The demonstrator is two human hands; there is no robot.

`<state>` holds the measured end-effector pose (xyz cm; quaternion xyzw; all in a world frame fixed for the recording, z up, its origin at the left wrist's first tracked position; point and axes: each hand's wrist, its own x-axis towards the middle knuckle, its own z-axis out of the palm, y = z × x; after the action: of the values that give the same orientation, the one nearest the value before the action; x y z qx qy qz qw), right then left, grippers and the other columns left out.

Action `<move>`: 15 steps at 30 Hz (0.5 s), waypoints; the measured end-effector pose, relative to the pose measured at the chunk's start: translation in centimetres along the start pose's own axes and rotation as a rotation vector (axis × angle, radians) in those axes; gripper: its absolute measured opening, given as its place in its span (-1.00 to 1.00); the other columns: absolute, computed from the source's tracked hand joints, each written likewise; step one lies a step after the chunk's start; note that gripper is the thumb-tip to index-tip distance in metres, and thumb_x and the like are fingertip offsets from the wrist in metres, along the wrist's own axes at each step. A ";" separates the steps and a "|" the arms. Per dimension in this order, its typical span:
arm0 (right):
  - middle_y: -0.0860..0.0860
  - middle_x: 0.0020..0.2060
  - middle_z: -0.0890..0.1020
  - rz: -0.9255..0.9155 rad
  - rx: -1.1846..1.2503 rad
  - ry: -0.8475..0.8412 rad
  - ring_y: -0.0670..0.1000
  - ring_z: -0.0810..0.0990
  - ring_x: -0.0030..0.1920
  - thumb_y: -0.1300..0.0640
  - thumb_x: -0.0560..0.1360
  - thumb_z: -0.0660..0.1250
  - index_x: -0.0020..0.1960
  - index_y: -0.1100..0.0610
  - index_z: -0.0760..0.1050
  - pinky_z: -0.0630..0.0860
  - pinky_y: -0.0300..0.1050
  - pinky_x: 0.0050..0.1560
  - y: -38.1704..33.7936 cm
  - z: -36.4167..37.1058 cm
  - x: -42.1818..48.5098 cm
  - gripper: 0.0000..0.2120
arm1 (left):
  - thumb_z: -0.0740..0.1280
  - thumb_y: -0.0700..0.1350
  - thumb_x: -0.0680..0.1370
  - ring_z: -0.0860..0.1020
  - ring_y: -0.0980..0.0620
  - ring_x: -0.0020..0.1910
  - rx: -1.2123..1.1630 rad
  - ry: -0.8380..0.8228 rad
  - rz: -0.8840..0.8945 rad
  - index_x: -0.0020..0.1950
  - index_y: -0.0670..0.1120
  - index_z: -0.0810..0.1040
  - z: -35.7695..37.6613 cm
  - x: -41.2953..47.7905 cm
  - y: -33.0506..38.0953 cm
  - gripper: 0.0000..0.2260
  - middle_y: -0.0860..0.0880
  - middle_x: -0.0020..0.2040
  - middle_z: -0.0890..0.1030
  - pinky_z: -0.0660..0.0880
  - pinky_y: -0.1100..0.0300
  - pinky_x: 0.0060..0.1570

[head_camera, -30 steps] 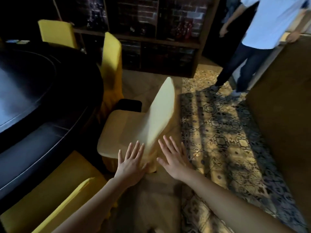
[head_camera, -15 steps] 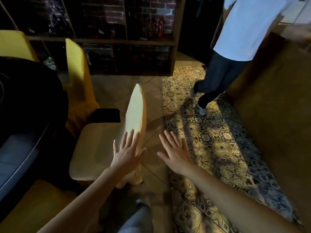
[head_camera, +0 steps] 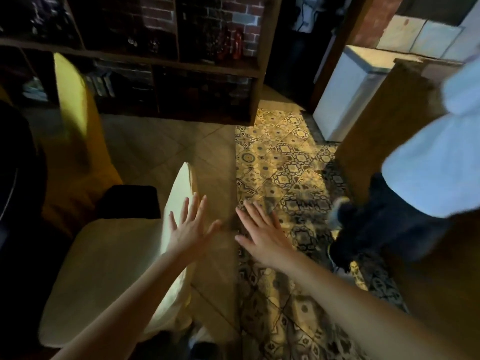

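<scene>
A chair in a pale yellow cover (head_camera: 104,261) stands right below me, its backrest edge running up the middle of the view. My left hand (head_camera: 189,227) is stretched out flat with spread fingers over the top of that backrest; whether it touches the cover cannot be told. My right hand (head_camera: 262,232) is also flat with straight fingers, held in the air over the floor to the right of the chair, holding nothing.
A second yellow-covered chair (head_camera: 75,120) stands farther left by a dark table edge (head_camera: 15,178). A dark wooden shelf unit (head_camera: 166,61) lines the back. A person in a white shirt and dark trousers (head_camera: 405,203) stands close at right on patterned tiles (head_camera: 285,162), beside a brown counter (head_camera: 389,113).
The view has swung right and closer to the chair. The other person has come nearer along the right side. Both my hands stay flat and outstretched, now over the backrest top and the floor.
</scene>
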<state>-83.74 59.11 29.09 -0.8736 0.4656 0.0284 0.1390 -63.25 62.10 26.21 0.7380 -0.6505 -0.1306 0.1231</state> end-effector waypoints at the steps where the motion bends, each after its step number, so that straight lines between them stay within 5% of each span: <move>1: -0.14 0.50 -0.31 -0.014 0.004 0.009 -0.12 -0.44 0.44 -0.29 0.56 -0.11 0.52 -0.11 -0.25 -0.31 0.18 0.44 0.4 -0.4 1.5 -0.37 | -0.16 0.37 0.47 -0.43 0.10 0.39 -0.001 0.003 -0.017 0.51 0.13 -0.22 -0.1 1.2 -0.1 -0.33 0.08 0.52 -0.29 -0.43 -0.11 0.31; 15: -0.12 0.52 -0.27 -0.499 -0.057 -0.072 -0.09 -0.38 0.47 -0.36 0.52 -0.13 0.52 -0.14 -0.22 -0.35 0.16 0.41 -1.5 -0.5 18.2 -0.34 | -0.14 0.34 0.50 -0.37 0.01 0.45 -0.006 0.070 -0.447 0.51 0.09 -0.25 -3.1 5.6 -5.4 -0.33 0.04 0.51 -0.31 -0.42 -0.10 0.34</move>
<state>-72.29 45.14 26.62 -0.9634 0.2293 0.0375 0.1335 -56.52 57.19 27.02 0.8676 -0.4655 -0.1309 0.1159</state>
